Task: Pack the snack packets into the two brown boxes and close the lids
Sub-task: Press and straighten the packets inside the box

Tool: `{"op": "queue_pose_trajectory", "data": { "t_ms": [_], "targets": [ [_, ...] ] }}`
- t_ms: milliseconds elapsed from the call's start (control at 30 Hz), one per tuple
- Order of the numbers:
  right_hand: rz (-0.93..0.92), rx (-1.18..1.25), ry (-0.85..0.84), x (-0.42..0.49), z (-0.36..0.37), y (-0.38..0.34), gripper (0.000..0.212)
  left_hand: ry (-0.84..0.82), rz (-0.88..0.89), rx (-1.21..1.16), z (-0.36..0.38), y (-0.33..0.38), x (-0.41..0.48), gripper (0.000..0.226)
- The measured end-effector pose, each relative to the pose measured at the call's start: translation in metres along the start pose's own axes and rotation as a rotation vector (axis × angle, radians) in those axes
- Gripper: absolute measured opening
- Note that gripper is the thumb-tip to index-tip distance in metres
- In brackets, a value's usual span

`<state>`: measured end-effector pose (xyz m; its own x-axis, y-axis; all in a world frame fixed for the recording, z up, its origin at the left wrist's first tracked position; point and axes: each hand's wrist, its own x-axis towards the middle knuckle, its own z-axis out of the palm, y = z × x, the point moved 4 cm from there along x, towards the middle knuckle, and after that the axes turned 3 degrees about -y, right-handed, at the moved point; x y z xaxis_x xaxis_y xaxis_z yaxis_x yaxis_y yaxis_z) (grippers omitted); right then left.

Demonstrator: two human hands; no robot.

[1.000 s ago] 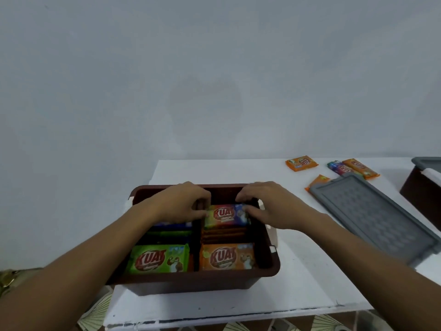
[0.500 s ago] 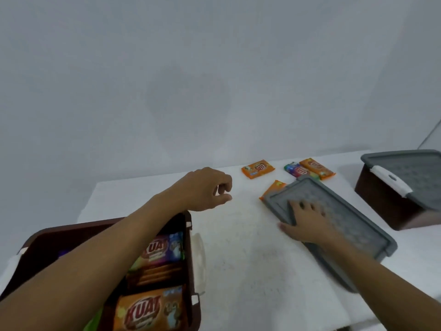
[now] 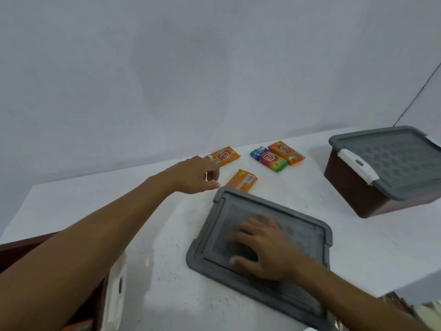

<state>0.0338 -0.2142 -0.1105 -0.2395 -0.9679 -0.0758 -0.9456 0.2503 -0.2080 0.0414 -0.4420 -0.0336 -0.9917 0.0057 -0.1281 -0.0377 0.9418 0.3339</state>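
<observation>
— Counting the snack packets still out of the boxes, how many do you get?

— Four, all flat on the white table (image 3: 155, 235), toward its far edge. The left orange packet (image 3: 224, 156) lies by itself. The striped packet (image 3: 269, 159) and the right orange packet (image 3: 286, 151) lie side by side, touching. The near orange packet (image 3: 241, 180) sits right at the far corner of the loose lid (image 3: 307, 226) (whether that corner rests on its end, I cannot tell).

— And the hands?

— The left hand (image 3: 198, 175) hovers over the table between the left orange packet and the near one. Its fingers are loosely curled, the forefinger points down, and it holds nothing. Its knuckles hide one corner of the left orange packet from this view. The right hand (image 3: 260, 247) lies palm down on the loose lid with its fingers straight and spread, pressing on it and not gripping.

— Where are the boxes?

— The closed brown box (image 3: 353, 189) stands at the right, well apart from the packets. Its grey lid (image 3: 391, 161) is on, and a white latch (image 3: 358, 167) is down over the side that faces us. The open brown box (image 3: 14, 252) shows only in part at the lower left, under the left forearm. A second white latch (image 3: 117, 283) hangs at its side.
</observation>
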Motion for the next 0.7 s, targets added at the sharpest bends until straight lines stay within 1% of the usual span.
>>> {"op": "queue_pose_trajectory", "data": {
  "t_ms": [67, 100, 167, 200, 233, 333, 500, 567, 633, 700],
  "targets": [
    [0.084, -0.024, 0.114, 0.009, -0.006, 0.026, 0.052, -0.019, -0.025, 0.039, 0.007, 0.001, 0.011, 0.016],
    [0.176, -0.036, 0.144, 0.014, -0.008, 0.039, 0.055, -0.028, -0.04, 0.065, 0.01, 0.0, 0.013, 0.018],
    [0.372, -0.008, 0.114, 0.022, -0.008, 0.066, 0.064, -0.035, -0.064, 0.104, 0.016, 0.002, 0.023, 0.022],
    [0.412, 0.024, 0.092, 0.024, -0.005, 0.075, 0.065, -0.034, -0.074, 0.113, 0.018, 0.002, 0.029, 0.023],
    [0.406, 0.05, 0.091, 0.025, -0.002, 0.079, 0.064, -0.029, -0.088, 0.113, 0.02, 0.003, 0.034, 0.023],
    [0.276, 0.034, 0.149, 0.021, 0.004, 0.072, 0.062, -0.012, -0.145, 0.1, 0.029, 0.003, 0.047, 0.023],
    [0.171, 0.049, 0.109, 0.024, 0.006, 0.079, 0.061, -0.009, -0.276, 0.112, 0.046, 0.005, 0.071, 0.032],
    [0.184, 0.11, 0.154, 0.032, -0.003, 0.095, 0.053, 0.024, -0.314, 0.106, 0.05, 0.004, 0.08, 0.037],
    [0.25, 0.166, 0.225, 0.042, -0.013, 0.119, 0.043, 0.07, -0.342, 0.114, 0.052, 0.0, 0.087, 0.042],
    [0.289, 0.131, 0.24, 0.056, -0.024, 0.141, 0.042, 0.117, -0.37, 0.132, 0.051, -0.008, 0.093, 0.05]
  ]
}}
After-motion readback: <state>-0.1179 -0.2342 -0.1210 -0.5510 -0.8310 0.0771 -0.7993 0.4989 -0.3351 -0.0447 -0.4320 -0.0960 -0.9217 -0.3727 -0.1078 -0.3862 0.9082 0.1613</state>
